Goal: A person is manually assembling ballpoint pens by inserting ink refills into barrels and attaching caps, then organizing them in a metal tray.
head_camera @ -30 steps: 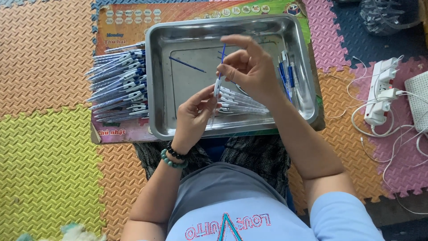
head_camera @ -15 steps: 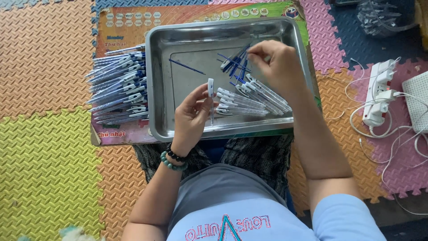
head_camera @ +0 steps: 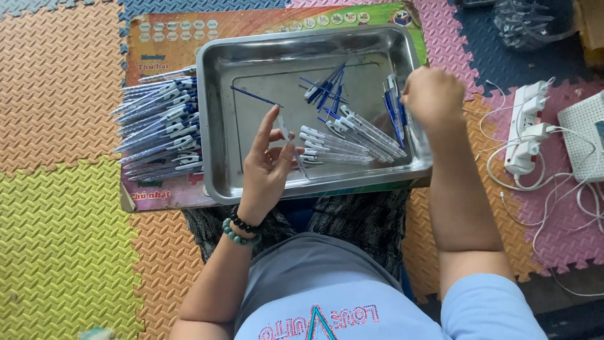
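A steel tray [head_camera: 251,69] rests on my lap, holding clear pen barrels [head_camera: 352,135] and thin blue refills [head_camera: 327,91]. My left hand [head_camera: 267,167] is over the tray's near left part and pinches one clear pen barrel [head_camera: 286,135] that points up and away. My right hand [head_camera: 433,96] is curled over the tray's right side, on the blue-and-white pen parts [head_camera: 393,107] lying there; whether it grips any I cannot tell.
A pile of finished white-and-blue pens [head_camera: 160,123] lies left of the tray on a printed board [head_camera: 157,38]. A white power strip [head_camera: 525,129] with cables sits at the right on the coloured foam floor mats [head_camera: 56,94].
My right hand has left the pen it held with my left hand and moved to the tray's right side. My left hand keeps the barrel and has lowered slightly.
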